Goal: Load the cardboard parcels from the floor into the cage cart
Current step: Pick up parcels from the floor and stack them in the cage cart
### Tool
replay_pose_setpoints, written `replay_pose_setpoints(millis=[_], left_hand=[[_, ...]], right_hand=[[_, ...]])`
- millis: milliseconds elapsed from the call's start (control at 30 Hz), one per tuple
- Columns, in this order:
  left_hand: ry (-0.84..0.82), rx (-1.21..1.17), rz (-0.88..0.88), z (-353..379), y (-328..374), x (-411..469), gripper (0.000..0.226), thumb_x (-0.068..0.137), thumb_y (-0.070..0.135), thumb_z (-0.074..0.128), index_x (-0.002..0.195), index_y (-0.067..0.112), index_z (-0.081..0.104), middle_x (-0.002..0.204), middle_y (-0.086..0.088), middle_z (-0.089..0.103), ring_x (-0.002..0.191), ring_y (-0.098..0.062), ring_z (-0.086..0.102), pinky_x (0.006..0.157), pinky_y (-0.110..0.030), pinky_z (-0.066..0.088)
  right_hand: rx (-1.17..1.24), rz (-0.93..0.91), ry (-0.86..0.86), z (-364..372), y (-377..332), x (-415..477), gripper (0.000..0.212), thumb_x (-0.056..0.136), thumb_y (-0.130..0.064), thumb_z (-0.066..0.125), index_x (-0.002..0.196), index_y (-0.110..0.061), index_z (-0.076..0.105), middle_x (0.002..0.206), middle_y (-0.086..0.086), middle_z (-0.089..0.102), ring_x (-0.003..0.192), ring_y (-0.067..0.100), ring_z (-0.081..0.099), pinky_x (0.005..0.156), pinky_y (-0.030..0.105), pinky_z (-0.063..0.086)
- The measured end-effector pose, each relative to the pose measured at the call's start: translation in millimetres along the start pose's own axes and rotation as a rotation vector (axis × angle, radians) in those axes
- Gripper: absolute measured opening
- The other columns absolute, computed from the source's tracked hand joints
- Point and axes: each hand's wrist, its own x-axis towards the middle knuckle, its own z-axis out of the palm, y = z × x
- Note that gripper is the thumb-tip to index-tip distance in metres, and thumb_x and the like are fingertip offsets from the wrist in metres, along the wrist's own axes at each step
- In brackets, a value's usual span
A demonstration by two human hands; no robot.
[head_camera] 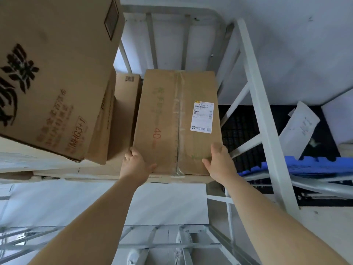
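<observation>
A long taped cardboard parcel with a white shipping label lies flat inside the grey cage cart, on top of other cardboard. My left hand grips its near left corner. My right hand holds its near right corner, fingers curled over the top edge. A big printed parcel is stacked high at the left, with a narrower box between it and the long parcel.
The cart's white bars stand at the back and right side, and a lower rail crosses near my shoes. Right of the cart lie a blue plastic pallet, a black mat and loose white paper.
</observation>
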Motion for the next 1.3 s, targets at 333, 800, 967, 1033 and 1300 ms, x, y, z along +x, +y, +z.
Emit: replay_pose_setpoints(millis=[333,800,967,1033,1300], left_hand=[[0.158,0.146,0.183,-38,32,-39,0.071,0.094,0.048,0.048,0.148,0.01,0.021,0.152,-0.007,0.028,0.139,-0.027,0.026,0.112,-0.037,0.024],[0.591,-0.028,0.581,-255,96,-200,0.07,0.092,0.047,0.05,0.147,0.012,0.026,0.147,-0.004,0.039,0.136,-0.025,0.033,0.11,-0.037,0.029],[0.697,-0.034,0.563,-333,45,-222,0.063,0.091,0.047,0.049,0.143,0.014,0.033,0.142,-0.005,0.043,0.131,-0.027,0.037,0.107,-0.04,0.032],[0.699,-0.003,0.513,-357,8,-220,0.062,0.091,0.049,0.05,0.142,0.016,0.035,0.141,-0.005,0.044,0.13,-0.027,0.038,0.107,-0.041,0.033],[0.604,0.188,0.246,-424,-153,-175,0.078,0.086,0.063,0.049,0.143,0.013,0.031,0.145,-0.01,0.039,0.134,-0.032,0.033,0.109,-0.044,0.029]], right_hand=[[-0.057,-0.19,0.113,-46,-28,-27,0.04,0.093,-0.031,0.053,0.124,-0.006,0.049,0.129,0.006,0.047,0.107,0.026,0.052,0.09,0.035,0.046],[-0.057,-0.388,0.36,-277,-178,-137,0.059,0.099,-0.039,0.042,0.147,-0.008,0.03,0.153,0.006,0.03,0.139,0.023,0.03,0.111,0.033,0.027],[-0.023,-0.411,0.386,-305,-252,-178,0.053,0.1,-0.039,0.039,0.142,-0.007,0.036,0.148,0.006,0.038,0.134,0.024,0.037,0.105,0.036,0.034],[0.004,-0.408,0.375,-301,-282,-189,0.053,0.1,-0.04,0.039,0.141,-0.008,0.037,0.146,0.007,0.041,0.132,0.025,0.039,0.105,0.037,0.035],[0.139,-0.321,0.244,-242,-375,-200,0.06,0.096,-0.045,0.045,0.147,-0.017,0.03,0.144,0.003,0.045,0.124,0.023,0.049,0.097,0.036,0.047]])
